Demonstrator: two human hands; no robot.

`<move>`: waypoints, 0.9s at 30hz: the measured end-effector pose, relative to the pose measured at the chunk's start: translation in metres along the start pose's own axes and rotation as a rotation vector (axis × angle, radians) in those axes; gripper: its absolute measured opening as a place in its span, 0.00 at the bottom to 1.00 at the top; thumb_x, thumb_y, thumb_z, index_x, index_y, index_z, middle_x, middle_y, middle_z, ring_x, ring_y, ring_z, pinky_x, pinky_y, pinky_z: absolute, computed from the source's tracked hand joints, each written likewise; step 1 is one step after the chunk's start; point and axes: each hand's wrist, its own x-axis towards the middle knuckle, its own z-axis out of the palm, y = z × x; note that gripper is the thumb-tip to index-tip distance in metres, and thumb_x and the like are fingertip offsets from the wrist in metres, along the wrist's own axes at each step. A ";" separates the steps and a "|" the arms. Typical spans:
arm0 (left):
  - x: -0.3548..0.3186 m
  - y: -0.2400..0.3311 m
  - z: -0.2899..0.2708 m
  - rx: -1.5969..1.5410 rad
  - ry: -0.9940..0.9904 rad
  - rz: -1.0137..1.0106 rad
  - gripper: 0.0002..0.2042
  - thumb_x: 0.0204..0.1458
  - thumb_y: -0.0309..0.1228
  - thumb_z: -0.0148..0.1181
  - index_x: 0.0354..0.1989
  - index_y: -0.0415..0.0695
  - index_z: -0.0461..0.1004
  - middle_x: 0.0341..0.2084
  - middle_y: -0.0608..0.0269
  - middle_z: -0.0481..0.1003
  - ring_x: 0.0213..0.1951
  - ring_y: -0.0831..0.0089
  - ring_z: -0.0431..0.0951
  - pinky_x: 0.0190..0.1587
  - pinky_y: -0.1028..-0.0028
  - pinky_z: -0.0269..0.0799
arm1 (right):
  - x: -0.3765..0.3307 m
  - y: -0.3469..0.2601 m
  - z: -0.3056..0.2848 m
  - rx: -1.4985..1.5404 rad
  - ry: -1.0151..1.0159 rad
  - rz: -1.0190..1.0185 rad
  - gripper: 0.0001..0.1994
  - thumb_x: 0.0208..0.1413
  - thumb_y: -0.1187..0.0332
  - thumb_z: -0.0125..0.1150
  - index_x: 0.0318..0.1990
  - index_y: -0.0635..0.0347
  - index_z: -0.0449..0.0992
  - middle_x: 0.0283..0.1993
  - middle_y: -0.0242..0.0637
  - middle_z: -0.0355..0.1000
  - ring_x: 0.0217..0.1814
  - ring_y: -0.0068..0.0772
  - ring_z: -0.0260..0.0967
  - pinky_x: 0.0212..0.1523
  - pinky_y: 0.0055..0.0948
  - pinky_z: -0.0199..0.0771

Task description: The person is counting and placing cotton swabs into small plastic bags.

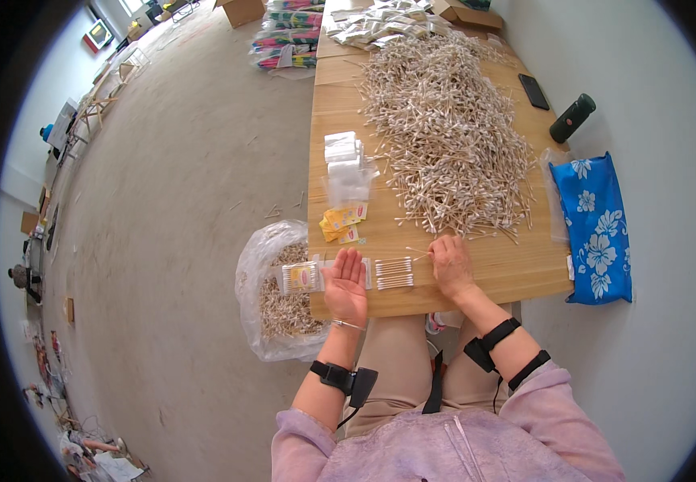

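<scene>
My left hand (pixel 346 285) rests palm up near the table's front edge, its fingers stretched out and nothing in it. Under and beside it lies a clear plastic bag (pixel 366 274). To its left, a flat bag of cotton swabs with a yellow card (pixel 300 277) juts over the table's left edge. Right of the palm, several cotton swabs (pixel 395 273) lie side by side in a neat row. My right hand (pixel 450 263) is closed in a pinch just right of that row, with cotton swabs (pixel 419 251) poking out leftward from its fingertips. What its palm covers is hidden.
A big heap of loose cotton swabs (pixel 452 136) covers the wooden table (pixel 517 277) beyond my hands. Clear bags (pixel 348 173) and yellow cards (pixel 341 222) lie to its left. A phone (pixel 534 91), dark bottle (pixel 573 118) and blue flowered pack (pixel 597 229) line the right side. A sack of swabs (pixel 255 301) stands below left.
</scene>
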 end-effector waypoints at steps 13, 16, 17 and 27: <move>-0.028 -0.007 -0.013 1.669 -0.533 0.822 0.30 0.38 0.24 0.67 0.55 0.42 0.66 0.55 0.50 0.63 0.61 0.50 0.59 0.62 0.60 0.59 | -0.012 0.013 -0.016 0.039 0.080 0.139 0.06 0.46 0.72 0.61 0.33 0.56 0.72 0.38 0.36 0.67 0.45 0.41 0.62 0.46 0.37 0.65; -0.032 -0.012 -0.014 1.698 -0.478 0.789 0.33 0.38 0.23 0.67 0.57 0.42 0.63 0.58 0.49 0.60 0.62 0.49 0.57 0.63 0.59 0.56 | -0.019 0.006 -0.024 0.080 0.029 0.021 0.07 0.45 0.71 0.62 0.33 0.55 0.73 0.39 0.35 0.66 0.45 0.40 0.62 0.47 0.37 0.65; -0.030 -0.014 -0.011 1.688 -0.478 0.786 0.34 0.37 0.23 0.68 0.58 0.42 0.62 0.59 0.49 0.59 0.63 0.50 0.56 0.64 0.59 0.55 | -0.020 0.004 -0.025 0.122 -0.034 -0.041 0.07 0.45 0.71 0.62 0.33 0.55 0.74 0.39 0.35 0.66 0.46 0.40 0.61 0.47 0.37 0.65; -0.013 -0.016 -0.010 1.652 -0.427 0.767 0.38 0.35 0.22 0.70 0.60 0.38 0.59 0.61 0.49 0.57 0.64 0.52 0.54 0.66 0.60 0.52 | -0.017 -0.016 -0.008 0.118 -0.081 0.035 0.04 0.46 0.70 0.61 0.29 0.55 0.73 0.36 0.34 0.66 0.44 0.39 0.63 0.45 0.36 0.66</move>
